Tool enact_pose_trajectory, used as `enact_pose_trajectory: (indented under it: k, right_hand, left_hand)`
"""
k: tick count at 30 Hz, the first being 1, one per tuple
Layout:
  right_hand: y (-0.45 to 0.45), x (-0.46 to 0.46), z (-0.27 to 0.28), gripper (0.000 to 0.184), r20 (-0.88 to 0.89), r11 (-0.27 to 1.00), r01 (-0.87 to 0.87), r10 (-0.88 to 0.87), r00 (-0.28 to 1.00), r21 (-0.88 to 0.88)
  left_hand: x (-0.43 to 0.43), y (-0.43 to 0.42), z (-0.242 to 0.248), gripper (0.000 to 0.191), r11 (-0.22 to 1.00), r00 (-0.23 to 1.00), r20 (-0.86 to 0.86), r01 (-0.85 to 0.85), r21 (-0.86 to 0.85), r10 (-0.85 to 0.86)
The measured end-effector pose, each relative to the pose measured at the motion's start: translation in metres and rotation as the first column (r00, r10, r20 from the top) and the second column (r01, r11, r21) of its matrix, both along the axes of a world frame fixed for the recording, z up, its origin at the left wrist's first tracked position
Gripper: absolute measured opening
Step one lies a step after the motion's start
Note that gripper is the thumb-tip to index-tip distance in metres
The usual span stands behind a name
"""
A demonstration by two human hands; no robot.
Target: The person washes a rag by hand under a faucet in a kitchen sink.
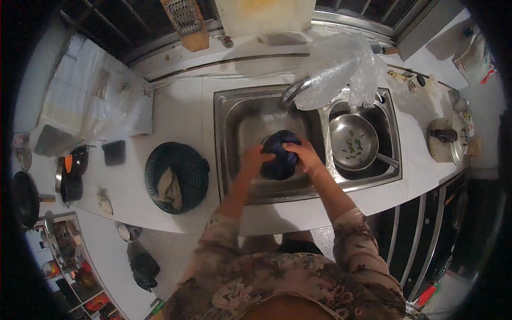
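Over the left basin of a steel double sink point(308, 196), a dark blue cloth point(282, 154) is bunched between both hands. My left hand point(258, 157) is at its left side, fingers curled against the fabric. My right hand point(302, 152) grips its upper right part, with the thumb on top. Part of the cloth hangs down below the hands, and the dark fabric hides some fingertips. The curved metal faucet point(296, 91) stands behind the hands, partly under a clear plastic bag point(332, 76).
A steel pan point(354, 142) with green leaf bits sits in the right basin. Left of the sink, a dark green plastic basket point(154, 200) holds a beige cloth point(171, 190). A lidded pot point(442, 146) stands at the far right, a box grater point(182, 18) at the window.
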State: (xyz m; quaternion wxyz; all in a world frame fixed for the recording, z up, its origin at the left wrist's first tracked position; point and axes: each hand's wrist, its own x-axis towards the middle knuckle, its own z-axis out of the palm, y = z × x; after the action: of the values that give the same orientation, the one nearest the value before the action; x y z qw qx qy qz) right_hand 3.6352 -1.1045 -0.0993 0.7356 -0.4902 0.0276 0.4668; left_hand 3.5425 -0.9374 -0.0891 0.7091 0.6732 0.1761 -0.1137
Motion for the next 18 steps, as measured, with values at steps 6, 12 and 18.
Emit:
enact_pose_trajectory:
  k: [6, 12, 18]
  right_hand:
    - [-0.009, -0.003, 0.025, 0.062, 0.085, 0.97, -0.241, 0.242, 0.967, -0.02]
    - [-0.015, -0.007, 0.048, 0.04, 0.52, 0.938, -0.144, 0.298, 0.8, -0.316]
    - [0.032, -0.007, 0.028, 0.04, -0.154, 0.82, 0.531, -0.508, 0.847, 0.215]
  left_hand:
    - [-0.004, 0.012, 0.013, 0.044, 0.938, 0.928, 0.159, -0.319, -0.132, 0.338]
    - [0.001, 0.019, 0.018, 0.04, 0.682, 0.709, 0.274, -0.383, -0.624, 0.649]
    - [0.021, -0.038, 0.033, 0.028, 0.847, 0.76, 0.496, -0.524, 0.088, 0.419]
